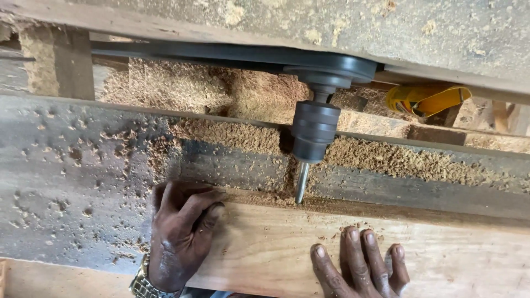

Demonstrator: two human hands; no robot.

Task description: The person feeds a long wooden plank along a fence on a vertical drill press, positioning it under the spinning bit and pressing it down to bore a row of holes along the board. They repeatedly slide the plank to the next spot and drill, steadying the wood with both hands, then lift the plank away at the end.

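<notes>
While the grey machine table (66,182) stretches across the whole view, thick with sawdust (259,94) heaped along its far edge, a pale wooden plank (331,254) lies on its near edge, its long side pushed up against the drill bit (301,183). That bit sticks out of a dark chuck (314,131) hung from a belt-driven pulley (331,69). From where I stand the bit's tip meets the plank's far edge, where a little dust has gathered, so boring looks barely begun; how deep it sits I cannot tell. The left hand (179,234) curls around the plank's left end, gripping it. The right hand (361,265) lies flat on top, fingers spread, holding nothing.
</notes>
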